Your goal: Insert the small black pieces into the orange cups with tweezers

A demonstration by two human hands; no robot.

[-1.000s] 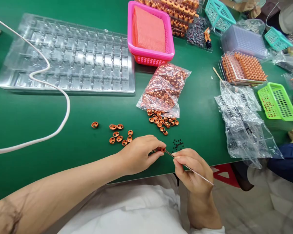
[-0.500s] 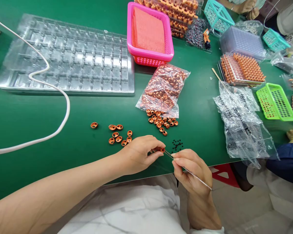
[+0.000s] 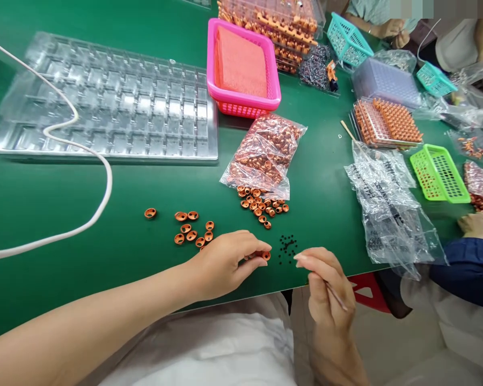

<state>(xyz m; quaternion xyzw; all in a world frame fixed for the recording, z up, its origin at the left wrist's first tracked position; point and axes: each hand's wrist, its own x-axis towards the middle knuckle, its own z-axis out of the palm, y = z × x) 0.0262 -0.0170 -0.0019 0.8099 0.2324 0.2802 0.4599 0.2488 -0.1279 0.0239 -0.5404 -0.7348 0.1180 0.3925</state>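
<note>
My left hand pinches a small copper-coloured cup with a hole in it between thumb and fingertips, low over the table's near edge. To its right, my right hand is closed around slim metal tweezers; only part of their shaft shows and the tips are hidden. Tiny black pieces lie scattered between the two hands. Several loose copper cups rest beyond my left wrist, and one of them is partly covered by the hand. More cups spill from a clear bag of the same parts.
A clear compartment tray and a white cable occupy the left. Behind the bag stands a pink basket. Crumpled plastic bags and a green basket lie right, near another person's hand.
My right hand has drawn the tweezers away from the cup and turned, so their tips no longer show. The left hand keeps its pinch on the cup. The whole view has shifted slightly.
</note>
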